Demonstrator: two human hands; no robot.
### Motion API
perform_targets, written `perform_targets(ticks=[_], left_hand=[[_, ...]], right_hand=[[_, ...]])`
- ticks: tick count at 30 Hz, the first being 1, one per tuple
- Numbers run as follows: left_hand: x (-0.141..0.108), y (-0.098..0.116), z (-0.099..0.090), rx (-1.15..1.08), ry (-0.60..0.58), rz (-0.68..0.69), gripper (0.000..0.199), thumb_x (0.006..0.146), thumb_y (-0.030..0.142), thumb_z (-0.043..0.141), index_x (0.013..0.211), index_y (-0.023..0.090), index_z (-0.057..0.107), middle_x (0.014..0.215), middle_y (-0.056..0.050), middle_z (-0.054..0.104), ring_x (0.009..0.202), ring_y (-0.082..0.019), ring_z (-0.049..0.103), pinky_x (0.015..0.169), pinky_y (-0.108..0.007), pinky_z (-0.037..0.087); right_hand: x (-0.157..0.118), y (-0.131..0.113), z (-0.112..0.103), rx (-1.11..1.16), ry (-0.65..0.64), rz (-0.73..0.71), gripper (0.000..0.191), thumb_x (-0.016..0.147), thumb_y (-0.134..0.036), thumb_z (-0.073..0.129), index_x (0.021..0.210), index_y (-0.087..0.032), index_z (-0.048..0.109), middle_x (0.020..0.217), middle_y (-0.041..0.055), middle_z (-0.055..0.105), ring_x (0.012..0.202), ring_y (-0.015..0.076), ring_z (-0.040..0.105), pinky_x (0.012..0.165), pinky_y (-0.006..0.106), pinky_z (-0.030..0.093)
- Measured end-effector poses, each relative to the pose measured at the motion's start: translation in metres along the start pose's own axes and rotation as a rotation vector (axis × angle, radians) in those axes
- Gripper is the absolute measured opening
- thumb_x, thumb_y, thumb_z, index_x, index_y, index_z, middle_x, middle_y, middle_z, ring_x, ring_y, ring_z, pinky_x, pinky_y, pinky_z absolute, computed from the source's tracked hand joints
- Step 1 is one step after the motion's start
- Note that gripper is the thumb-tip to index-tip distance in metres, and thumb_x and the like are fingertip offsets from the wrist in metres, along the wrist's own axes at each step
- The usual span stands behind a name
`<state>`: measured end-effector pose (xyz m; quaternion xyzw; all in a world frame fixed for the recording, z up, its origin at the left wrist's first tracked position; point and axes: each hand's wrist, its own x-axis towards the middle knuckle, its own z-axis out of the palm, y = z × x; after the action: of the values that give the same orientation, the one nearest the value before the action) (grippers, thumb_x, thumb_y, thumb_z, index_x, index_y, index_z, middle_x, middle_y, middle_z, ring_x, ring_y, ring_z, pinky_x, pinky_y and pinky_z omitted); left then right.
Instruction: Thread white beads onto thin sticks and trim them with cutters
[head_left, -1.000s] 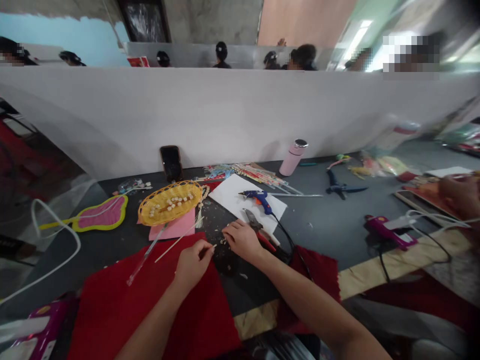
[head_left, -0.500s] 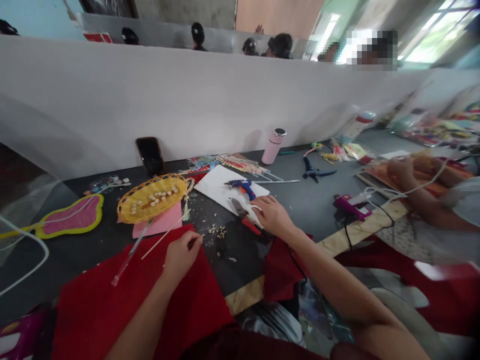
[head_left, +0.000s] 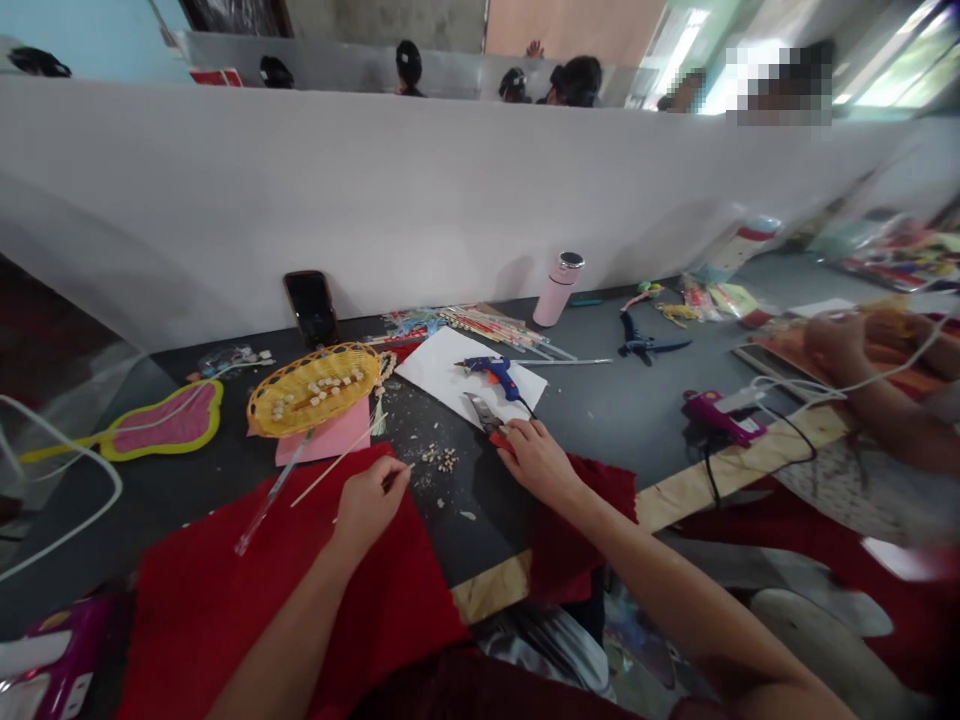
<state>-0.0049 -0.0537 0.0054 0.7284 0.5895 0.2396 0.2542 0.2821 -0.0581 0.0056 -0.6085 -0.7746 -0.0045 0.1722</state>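
Note:
My left hand [head_left: 369, 503] is closed in a pinch over the red cloth [head_left: 300, 610], holding a thin light stick whose tip pokes out to the right. My right hand [head_left: 541, 462] is wrapped round the red handles of the pliers [head_left: 484, 410], whose jaws point up and left at the white sheet's edge. On the white sheet [head_left: 435, 365] lies a blue glue gun [head_left: 495, 375]. Small beige pieces [head_left: 439, 458] are scattered on the dark table between my hands. A yellow basket [head_left: 262, 415] with several pale pieces rests at the left.
A phone [head_left: 311, 308] leans on the white partition [head_left: 420, 200]. Beyond the sheet lie patterned sticks [head_left: 499, 325] and a pink bottle [head_left: 557, 292]. Blue pliers [head_left: 645, 342] and a purple glue gun [head_left: 724, 417] lie to the right, near another person's arms [head_left: 862, 390].
My right hand has come down and closed round the pliers' handles. My left hand stays pinched. The whole view has shifted slightly.

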Motion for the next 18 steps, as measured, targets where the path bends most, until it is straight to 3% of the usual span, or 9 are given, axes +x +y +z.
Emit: perform_targets(ticks=[3,6,8,10,12,15,18], left_hand=[[0.0,0.002,-0.003,-0.036,0.017,0.001,0.023,0.083,0.038,0.047,0.084,0.022,0.064,0.081,-0.001,0.071,0.073,-0.017,0.064,0.067,-0.026,0.043],[0.001,0.006,-0.007,-0.121,0.087,-0.007,0.021,0.081,0.037,0.049,0.082,0.022,0.063,0.08,-0.001,0.07,0.074,-0.017,0.064,0.069,-0.026,0.045],[0.005,0.011,-0.013,-0.183,0.152,-0.007,0.02,0.08,0.037,0.051,0.08,0.021,0.063,0.076,-0.001,0.07,0.071,-0.017,0.063,0.069,-0.026,0.046],[0.011,0.018,-0.021,-0.25,0.18,0.002,0.02,0.079,0.036,0.052,0.08,0.02,0.064,0.075,-0.001,0.069,0.071,-0.016,0.063,0.068,-0.025,0.046],[0.017,0.028,-0.031,-0.309,0.188,0.019,0.019,0.079,0.035,0.054,0.08,0.019,0.065,0.075,-0.001,0.07,0.071,-0.016,0.063,0.067,-0.024,0.046],[0.025,0.041,-0.044,-0.416,0.243,0.022,0.018,0.077,0.034,0.057,0.079,0.018,0.064,0.072,-0.002,0.069,0.067,-0.014,0.062,0.065,-0.023,0.046],[0.03,0.048,-0.05,-0.58,0.259,-0.021,0.018,0.077,0.033,0.058,0.08,0.016,0.063,0.071,-0.002,0.068,0.058,-0.011,0.056,0.056,-0.021,0.043]], right_hand=[[0.002,0.006,-0.007,0.217,0.058,0.096,0.014,0.088,-0.029,0.047,0.087,-0.018,0.056,0.108,0.0124,0.06,0.099,0.0228,0.057,0.083,0.038,0.047],[0.009,-0.004,-0.032,0.743,-0.008,0.294,0.024,0.087,-0.039,0.048,0.101,-0.019,0.051,0.083,0.0054,0.064,0.059,0.0154,0.059,0.051,0.028,0.048],[0.017,-0.017,-0.049,1.056,-0.066,0.366,0.033,0.081,-0.042,0.058,0.104,-0.019,0.049,0.077,0.0019,0.062,0.048,0.0109,0.052,0.042,0.023,0.043],[0.026,-0.031,-0.058,1.306,-0.152,0.33,0.031,0.077,-0.039,0.062,0.099,-0.019,0.052,0.083,0.0036,0.063,0.053,0.0101,0.054,0.044,0.021,0.044],[0.034,-0.042,-0.058,1.474,-0.191,0.26,0.027,0.076,-0.034,0.064,0.097,-0.02,0.054,0.099,0.0068,0.063,0.069,0.0133,0.06,0.05,0.022,0.047],[0.042,-0.051,-0.046,1.575,-0.244,0.147,0.034,0.074,-0.029,0.064,0.106,-0.024,0.055,0.122,0.0075,0.055,0.095,0.019,0.059,0.068,0.028,0.052],[0.044,-0.054,-0.03,1.573,-0.313,0.092,0.039,0.071,-0.034,0.064,0.108,-0.024,0.053,0.123,0.0075,0.055,0.102,0.0225,0.057,0.079,0.037,0.051]])
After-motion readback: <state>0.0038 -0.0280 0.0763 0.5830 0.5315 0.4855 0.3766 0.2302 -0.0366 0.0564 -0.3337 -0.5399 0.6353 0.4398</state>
